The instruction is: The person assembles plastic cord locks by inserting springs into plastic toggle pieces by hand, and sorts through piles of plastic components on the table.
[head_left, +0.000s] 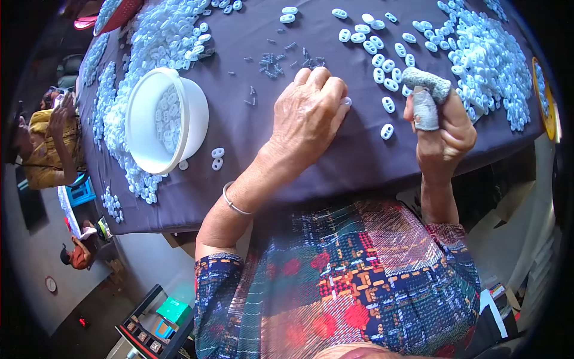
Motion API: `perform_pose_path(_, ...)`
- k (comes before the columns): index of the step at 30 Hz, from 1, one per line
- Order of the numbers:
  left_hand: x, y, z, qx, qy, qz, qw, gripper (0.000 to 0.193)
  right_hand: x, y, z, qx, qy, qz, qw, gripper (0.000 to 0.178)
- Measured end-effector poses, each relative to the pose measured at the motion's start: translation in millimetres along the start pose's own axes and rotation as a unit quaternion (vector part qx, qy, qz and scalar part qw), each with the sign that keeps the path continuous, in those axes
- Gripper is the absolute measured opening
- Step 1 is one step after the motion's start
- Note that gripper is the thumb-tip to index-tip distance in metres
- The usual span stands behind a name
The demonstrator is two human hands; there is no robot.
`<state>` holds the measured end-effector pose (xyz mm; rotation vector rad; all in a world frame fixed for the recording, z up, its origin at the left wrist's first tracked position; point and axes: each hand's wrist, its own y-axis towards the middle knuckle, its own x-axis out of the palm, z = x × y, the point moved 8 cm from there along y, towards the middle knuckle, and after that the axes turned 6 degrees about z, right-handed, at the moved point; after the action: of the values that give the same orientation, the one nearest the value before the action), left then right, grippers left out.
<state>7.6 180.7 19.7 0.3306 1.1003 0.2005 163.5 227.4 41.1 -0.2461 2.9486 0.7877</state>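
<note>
My left hand (pixel 311 110) is closed on the table, its fingers curled under beside a loose cluster of small dark grey pins (pixel 272 64). A bit of white shows at its thumb tip; whether that is a plastic piece or the nail, I cannot tell. Above the table's near edge, my right hand (pixel 445 140) is closed, with grey fabric finger covers (pixel 426 110) on the thumb and forefinger. Anything between those fingers is hidden. White oval plastic pieces with two holes (pixel 388 105) lie scattered just left of it.
A white plastic tub (pixel 197 113) partly filled with such pieces stands at the left. Large heaps of pieces (pixel 487 66) spread on both sides of the dark tablecloth (pixel 251 137). A red basket (pixel 122 15) sits far left; people (pixel 51 143) are beyond the table.
</note>
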Motion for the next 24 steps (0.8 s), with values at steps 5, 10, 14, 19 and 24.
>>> perform_pose_path(5, -26.2, -22.1, -0.3, -0.031, -0.099, 0.066, 0.992, 0.018, 9.8, -5.4, -1.9, -0.041, -0.022, -0.053, 0.998, 0.024)
perform_pose_path(10, -53.0, -85.4, -29.3, -0.175, -0.155, 0.099, 0.967, 0.016, 34.7, -6.0, -7.0, -0.075, -0.044, -0.114, 0.990, 0.024)
perform_pose_path(14, -68.8, -106.1, -34.0, -0.167, -0.112, 0.133, 0.971, 0.018, 56.9, -10.7, -6.9, -0.096, -0.118, -0.186, 0.971, 0.025)
perform_pose_path(19, -56.9, -96.4, -19.7, -0.031, -0.081, 0.104, 0.991, 0.024, 78.0, -15.1, -8.7, -0.135, -0.180, -0.263, 0.938, 0.024)
perform_pose_path(24, -55.0, -96.0, -23.0, -0.002, -0.020, 0.088, 0.996, 0.025, 97.6, -25.3, -3.8, -0.162, -0.244, -0.317, 0.902, 0.017)
